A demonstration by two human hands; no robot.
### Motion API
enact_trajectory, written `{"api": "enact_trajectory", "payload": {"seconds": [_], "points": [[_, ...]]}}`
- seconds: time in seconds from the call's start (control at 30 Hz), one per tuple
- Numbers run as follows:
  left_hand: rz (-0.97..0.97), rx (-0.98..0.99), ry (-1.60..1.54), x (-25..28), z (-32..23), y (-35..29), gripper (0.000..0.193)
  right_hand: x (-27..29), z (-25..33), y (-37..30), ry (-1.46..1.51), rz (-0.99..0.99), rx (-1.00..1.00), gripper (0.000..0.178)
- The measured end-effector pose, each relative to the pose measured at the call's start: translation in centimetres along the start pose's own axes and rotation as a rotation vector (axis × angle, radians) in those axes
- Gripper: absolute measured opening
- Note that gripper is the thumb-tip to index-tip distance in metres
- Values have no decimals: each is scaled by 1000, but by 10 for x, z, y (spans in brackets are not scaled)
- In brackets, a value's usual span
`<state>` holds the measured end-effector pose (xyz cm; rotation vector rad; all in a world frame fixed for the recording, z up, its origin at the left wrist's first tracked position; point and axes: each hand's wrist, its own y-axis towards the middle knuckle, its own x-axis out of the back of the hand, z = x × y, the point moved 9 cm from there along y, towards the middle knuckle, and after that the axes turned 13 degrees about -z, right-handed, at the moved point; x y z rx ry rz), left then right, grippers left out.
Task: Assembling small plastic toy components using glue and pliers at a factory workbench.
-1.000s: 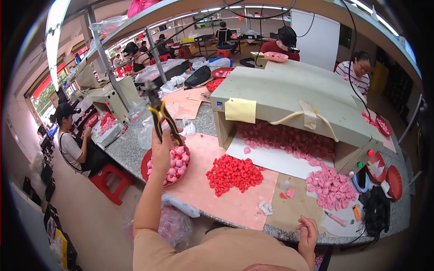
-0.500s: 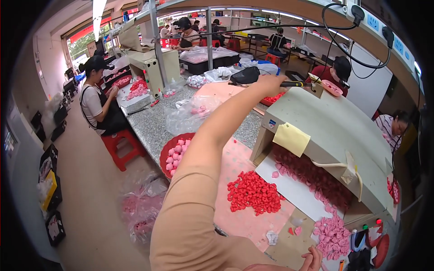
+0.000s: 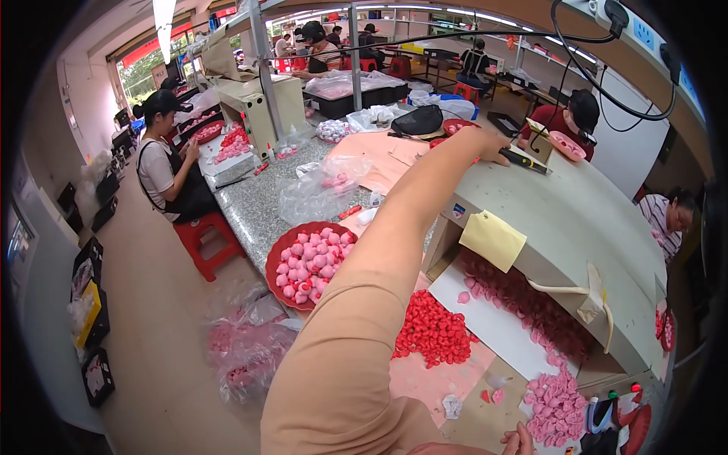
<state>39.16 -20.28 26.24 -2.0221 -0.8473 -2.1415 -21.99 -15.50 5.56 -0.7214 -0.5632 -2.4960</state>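
My left hand (image 3: 489,144) is stretched far across the table to the top of a pale metal housing (image 3: 561,205). Its fingers are closed on one end of a slim tool with a black-and-yellow handle (image 3: 525,161), which lies along the housing's upper edge. Only the curled fingers of my right hand (image 3: 519,440) show at the lower edge, and anything in them is hidden. Close to that hand lies a heap of thin pink pieces (image 3: 555,409). Beneath my left arm are a pile of small red pieces (image 3: 434,330) and a red bowl (image 3: 274,282) of pink balls with red parts.
A yellow paper (image 3: 493,240) hangs over the housing's opening. Black cables (image 3: 607,110) droop from the shelf above. Clear plastic bags (image 3: 315,197) lie on the speckled table (image 3: 250,208). One person (image 3: 163,155) sits at left on a red stool (image 3: 203,246); others work behind.
My left hand and the black-and-yellow tool have shifted right and slightly down over the housing. The arm has swung right, uncovering more of the red bowl. My right hand has sunk slightly lower in view.
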Motion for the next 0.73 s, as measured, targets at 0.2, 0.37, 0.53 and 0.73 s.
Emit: {"api": "enact_trajectory", "payload": {"seconds": [0.2, 0.37, 0.53, 0.73], "points": [[-82, 8, -147, 2, 10, -8, 72, 1, -8, -5, 0, 88, 28, 39], [-595, -202, -366, 69, -16, -62, 34, 33, -41, -16, 228, -276, -74, 22], [-679, -65, -497, 125, -79, -238, 27, 37, -31, -9, 290, -257, 87, 27], [-188, 25, -701, -12, -186, -383, 23, -9, -54, 9, 269, -169, -8, 25]]}}
